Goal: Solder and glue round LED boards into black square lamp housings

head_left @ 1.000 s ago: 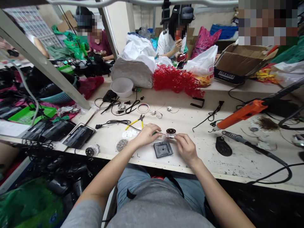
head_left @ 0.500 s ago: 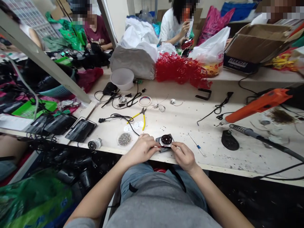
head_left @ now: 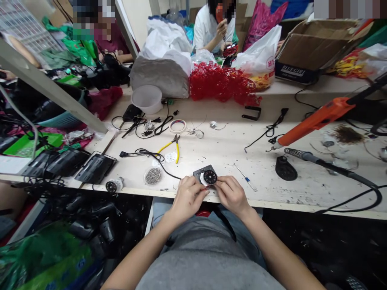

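"Fingers in tight now! Our left hand (head_left: 190,196) is at the near left side of the motor-like unit (head_left: 207,178), thumb and fingertips almost meeting. Wire or white casing between them? We can't tell; it's hidden."

"And our right hand (head_left: 232,194)?"

"Half curled, thumb and forefinger nearly together, nipping the right edge, just beside the black disc (head_left: 210,177). The disc faces up, over the near right part of the grey square block (head_left: 198,171), close to the bench edge."

"Seated in the block, or held just over it?"

"Can't call it from up here. If we want this done cleanly, we'd grip by the rim, keep the disc level and press evenly from both sides. No fingertip on the disc's face."

"And watch that black cord (head_left: 169,173)! It runs right up to our left hand."

"Yes, we'd leave it slack, so a tug can't tilt the unit. The dish of screws (head_left: 153,176) lies well to our left; elbows steady, forearms low."
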Demonstrator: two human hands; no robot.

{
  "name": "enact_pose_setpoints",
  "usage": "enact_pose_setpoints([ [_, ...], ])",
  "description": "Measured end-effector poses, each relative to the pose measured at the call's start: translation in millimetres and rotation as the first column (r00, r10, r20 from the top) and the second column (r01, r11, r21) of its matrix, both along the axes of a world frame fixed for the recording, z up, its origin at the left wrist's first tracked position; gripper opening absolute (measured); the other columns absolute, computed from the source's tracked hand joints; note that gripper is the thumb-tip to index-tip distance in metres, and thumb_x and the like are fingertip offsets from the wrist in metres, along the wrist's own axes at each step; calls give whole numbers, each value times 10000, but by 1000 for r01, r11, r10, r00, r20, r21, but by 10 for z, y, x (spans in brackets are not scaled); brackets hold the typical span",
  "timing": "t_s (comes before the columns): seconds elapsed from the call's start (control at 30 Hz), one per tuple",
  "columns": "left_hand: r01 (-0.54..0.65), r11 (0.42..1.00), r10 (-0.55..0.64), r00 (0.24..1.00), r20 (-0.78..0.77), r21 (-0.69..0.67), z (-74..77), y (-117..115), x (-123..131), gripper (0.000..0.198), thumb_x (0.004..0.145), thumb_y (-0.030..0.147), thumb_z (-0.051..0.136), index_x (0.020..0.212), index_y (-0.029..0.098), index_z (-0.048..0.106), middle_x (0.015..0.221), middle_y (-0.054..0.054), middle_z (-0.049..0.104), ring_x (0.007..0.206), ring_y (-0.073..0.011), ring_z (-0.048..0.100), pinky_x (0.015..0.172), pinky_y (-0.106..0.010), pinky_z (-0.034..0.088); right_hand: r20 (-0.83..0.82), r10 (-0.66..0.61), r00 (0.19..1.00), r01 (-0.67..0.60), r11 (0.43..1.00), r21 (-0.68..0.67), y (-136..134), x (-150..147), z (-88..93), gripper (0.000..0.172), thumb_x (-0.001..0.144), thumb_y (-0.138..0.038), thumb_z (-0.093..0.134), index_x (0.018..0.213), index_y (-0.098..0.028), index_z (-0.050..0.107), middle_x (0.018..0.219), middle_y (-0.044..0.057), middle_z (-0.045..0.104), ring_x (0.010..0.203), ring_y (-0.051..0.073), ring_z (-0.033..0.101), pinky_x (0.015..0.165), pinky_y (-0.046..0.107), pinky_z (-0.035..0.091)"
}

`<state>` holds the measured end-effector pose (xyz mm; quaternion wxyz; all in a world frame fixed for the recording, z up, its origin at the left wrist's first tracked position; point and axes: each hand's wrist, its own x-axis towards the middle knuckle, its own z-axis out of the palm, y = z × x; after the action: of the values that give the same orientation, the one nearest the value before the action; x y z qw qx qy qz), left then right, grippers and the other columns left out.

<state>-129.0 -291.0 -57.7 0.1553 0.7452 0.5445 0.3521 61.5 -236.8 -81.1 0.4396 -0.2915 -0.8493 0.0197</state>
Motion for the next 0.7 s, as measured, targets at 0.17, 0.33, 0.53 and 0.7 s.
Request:
enact_pose_setpoints([
  [0.17,-38,998,35,998,57,52,-24,-75,63,144,975,246,587,985,203,724,996,-69,700,926,-207,621,816,-362,498,0,-16,1000,16,1000,-10,-26,-28,24,107,932,-99,609,878,-192,614,847,78,663,777,196,617,678,326,553],
  [0.33,-99,985,101,995,-10,141,-116,-111,118,149,971,185,566,973,194,715,1174,-93,703,963,-224,616,824,-391,509,-9,-42,999,42,999,-26,12,-79,20,126,949,-127,607,847,-199,593,774,54,636,733,193,590,658,329,522],
  [0.53,-164,977,151,983,101,139,-150,-99,150,158,975,218,578,949,197,732,1033,-83,707,971,-212,619,844,-367,528,-30,-49,998,46,994,-94,-15,-30,131,117,966,-136,580,881,-203,627,805,51,657,772,178,636,692,313,553],
  [0.7,-174,980,155,971,181,94,-134,-46,123,143,961,272,617,949,212,746,1025,-73,719,955,-206,649,829,-366,538,-269,-454,849,370,876,-310,-140,517,179,73,908,-259,673,854,-210,670,788,27,679,711,172,664,657,320,547],
])
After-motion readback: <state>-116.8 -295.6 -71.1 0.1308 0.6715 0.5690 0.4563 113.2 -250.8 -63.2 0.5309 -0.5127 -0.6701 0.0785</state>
